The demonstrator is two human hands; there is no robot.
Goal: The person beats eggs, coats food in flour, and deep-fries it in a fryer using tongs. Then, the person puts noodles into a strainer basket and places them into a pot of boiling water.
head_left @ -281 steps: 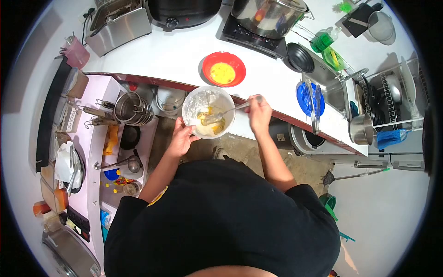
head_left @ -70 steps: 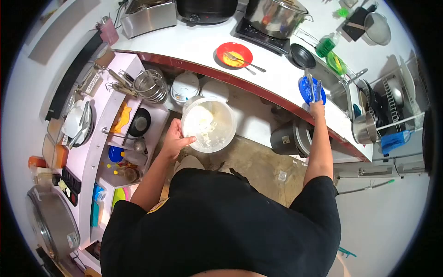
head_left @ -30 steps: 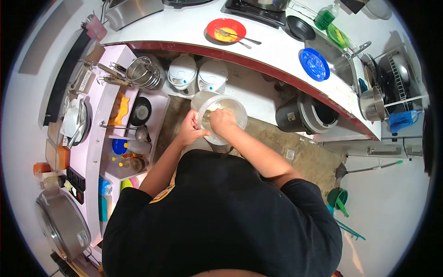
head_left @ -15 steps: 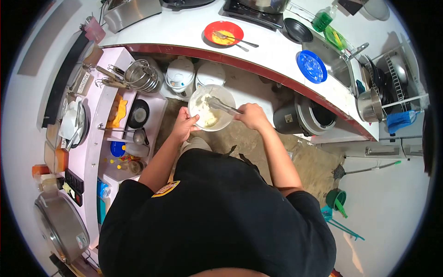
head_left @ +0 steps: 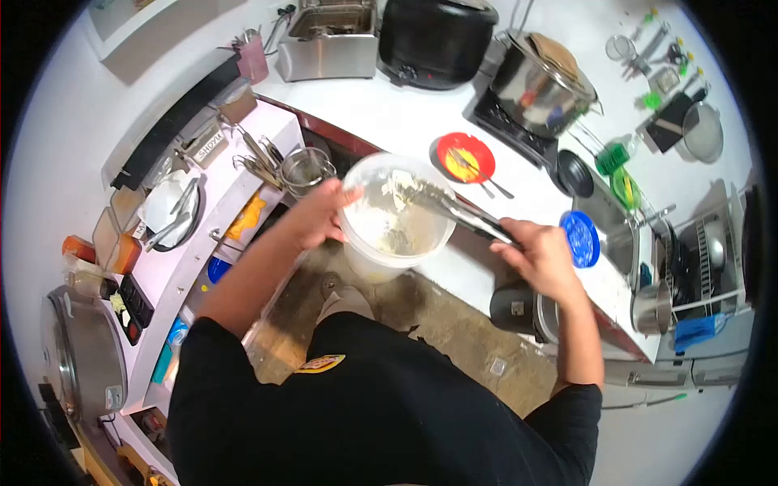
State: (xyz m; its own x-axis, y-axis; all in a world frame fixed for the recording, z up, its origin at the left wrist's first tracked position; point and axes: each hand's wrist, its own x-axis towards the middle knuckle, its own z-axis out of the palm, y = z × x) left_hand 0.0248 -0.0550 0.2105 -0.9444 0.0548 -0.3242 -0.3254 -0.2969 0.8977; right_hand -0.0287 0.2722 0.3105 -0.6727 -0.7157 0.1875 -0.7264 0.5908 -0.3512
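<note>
A translucent white plastic tub (head_left: 374, 261) is held up in front of me, with pale, crumbly white bits clinging to its inside. My left hand (head_left: 321, 217) is closed on the tub's left rim and side. In my right hand (head_left: 536, 257) are metal tongs (head_left: 472, 215), gripped by the dark handle end. Their far end reaches down into the tub, against the white bits. Just beyond, on the counter, sits a red bowl (head_left: 488, 159) of yellow liquid, probably beaten egg, with a fork resting in it.
A steel pot (head_left: 539, 101) stands on a black stove at the back, near a black soup warmer (head_left: 436, 40). A blue lid (head_left: 580, 240) lies by the sink (head_left: 624, 243) on the right. Shelves with strainers (head_left: 306, 170) and utensils flank my left.
The tub and both hands have risen towards the camera and the counter, the right hand moving rightward. The view has tilted up, showing more of the counter's back.
</note>
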